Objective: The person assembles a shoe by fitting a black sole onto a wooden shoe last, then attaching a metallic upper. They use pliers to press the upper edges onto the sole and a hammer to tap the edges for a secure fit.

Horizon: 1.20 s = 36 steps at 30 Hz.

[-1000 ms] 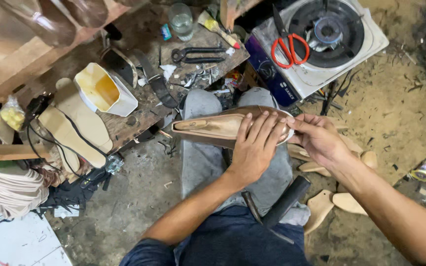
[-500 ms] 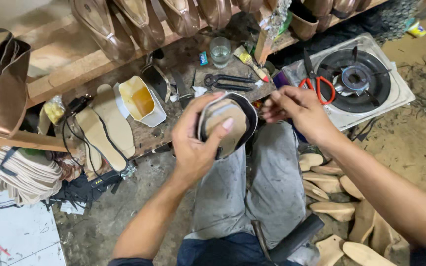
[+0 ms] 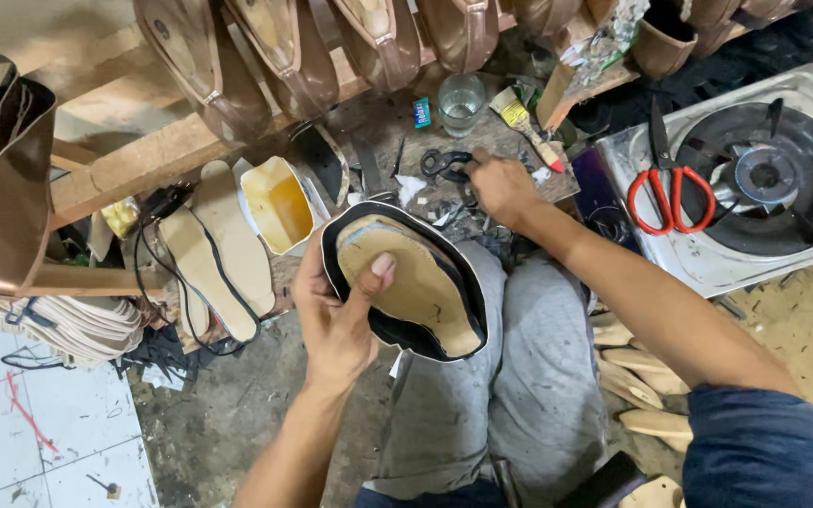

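My left hand (image 3: 336, 315) grips a shoe upper pulled over a last (image 3: 406, 282), sole side up, above my grey-trousered lap. Its tan insole faces me inside a black rim, and my thumb presses on the insole near its top edge. My right hand (image 3: 499, 186) reaches out to the cluttered wooden workbench and is closed on a black-handled pair of pincers (image 3: 444, 163), whose loops stick out to the left of my fingers.
A yellow glue tub (image 3: 275, 202), two loose insoles (image 3: 218, 254), a glass (image 3: 461, 102) and a brush (image 3: 524, 127) lie on the bench. Red scissors (image 3: 670, 198) rest on a gas stove (image 3: 764, 179) at right. Brown shoes (image 3: 284, 47) hang on the rack.
My right hand has left the shoe and moved up onto the pincers on the bench. My left hand has tilted the shoe so its insole faces me more fully.
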Each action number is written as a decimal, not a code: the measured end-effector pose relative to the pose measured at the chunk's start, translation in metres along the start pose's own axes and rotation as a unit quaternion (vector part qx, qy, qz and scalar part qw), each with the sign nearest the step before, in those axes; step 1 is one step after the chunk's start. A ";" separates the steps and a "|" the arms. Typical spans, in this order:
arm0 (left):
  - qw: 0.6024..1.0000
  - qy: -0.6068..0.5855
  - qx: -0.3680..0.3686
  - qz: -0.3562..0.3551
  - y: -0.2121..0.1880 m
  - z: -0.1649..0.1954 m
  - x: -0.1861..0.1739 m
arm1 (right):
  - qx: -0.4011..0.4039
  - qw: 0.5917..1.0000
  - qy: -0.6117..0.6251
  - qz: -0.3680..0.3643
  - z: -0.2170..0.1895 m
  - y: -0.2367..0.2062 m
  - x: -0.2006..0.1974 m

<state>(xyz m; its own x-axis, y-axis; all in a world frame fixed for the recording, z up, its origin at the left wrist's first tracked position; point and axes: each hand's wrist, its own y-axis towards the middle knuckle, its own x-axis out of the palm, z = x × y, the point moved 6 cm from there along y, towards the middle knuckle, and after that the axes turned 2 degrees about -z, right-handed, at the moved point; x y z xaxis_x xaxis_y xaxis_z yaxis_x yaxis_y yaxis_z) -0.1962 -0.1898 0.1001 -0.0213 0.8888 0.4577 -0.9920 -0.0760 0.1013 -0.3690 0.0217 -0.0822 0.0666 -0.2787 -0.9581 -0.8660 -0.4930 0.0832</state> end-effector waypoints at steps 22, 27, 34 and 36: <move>0.944 0.190 0.140 -0.232 -0.027 0.009 0.100 | 0.208 0.678 0.690 0.144 -0.072 -0.260 -0.253; 0.929 0.153 0.158 -0.299 -0.032 -0.003 0.144 | 0.226 0.739 0.631 0.063 -0.092 -0.319 -0.268; 0.888 0.208 0.225 -0.342 -0.065 -0.020 0.177 | 0.243 0.878 0.406 -0.071 -0.130 -0.351 -0.273; 0.874 0.215 0.249 -0.357 -0.078 -0.021 0.180 | 0.260 0.902 0.332 -0.094 -0.136 -0.357 -0.272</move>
<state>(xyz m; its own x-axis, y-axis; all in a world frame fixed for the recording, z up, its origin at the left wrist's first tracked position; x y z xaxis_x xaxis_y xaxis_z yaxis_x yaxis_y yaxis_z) -0.1254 -0.0149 0.1562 0.4307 0.8694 -0.2424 -0.5958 0.4756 0.6471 -0.0112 0.1615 0.1863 0.3695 -0.7480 -0.5514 -0.9121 -0.1784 -0.3692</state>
